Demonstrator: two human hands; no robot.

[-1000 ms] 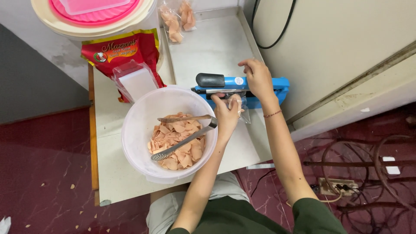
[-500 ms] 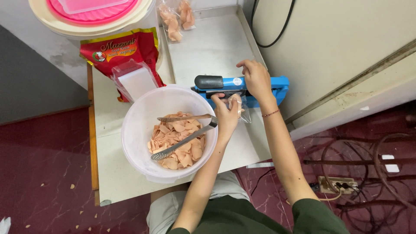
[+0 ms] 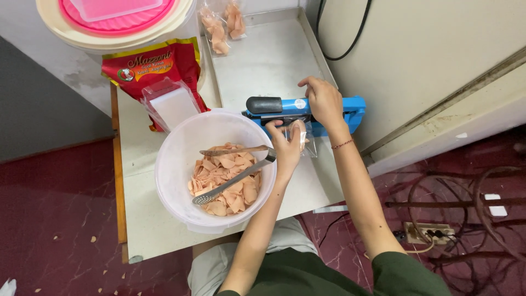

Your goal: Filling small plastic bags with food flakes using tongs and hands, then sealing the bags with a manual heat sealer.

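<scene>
At the centre of the frame the right hand (image 3: 324, 102) presses down on the arm of a blue heat sealer (image 3: 304, 111), a boxy blue body with a black grip at its left end, fingers curled over the top of the arm. Just below it the left hand (image 3: 286, 145) is closed on a small clear plastic bag (image 3: 303, 138) of pale orange crackers, pinching the thin, glossy film where it meets the sealer's jaw. The same hand also holds a pair of metal tongs (image 3: 233, 167), slim and shiny, whose perforated tips reach down and left into a round, translucent white plastic bowl (image 3: 175, 159). The bowl holds a heap of flat, irregular, salmon-coloured crackers (image 3: 224, 181) with a dry, matte look. All of this sits on a pale, smooth counter (image 3: 142, 219) with a wooden edge along its left side. In the upper left of the frame lies a red and yellow foil package (image 3: 159, 66), crinkled and glossy, with a stack of clear empty bags (image 3: 172, 104) resting on it. Above it stands a large cream round container with a pink lid (image 3: 118, 22). At top centre a shallow metal tray (image 3: 268, 60) carries two sealed clear packets of crackers (image 3: 219, 27) near its upper left corner
</scene>
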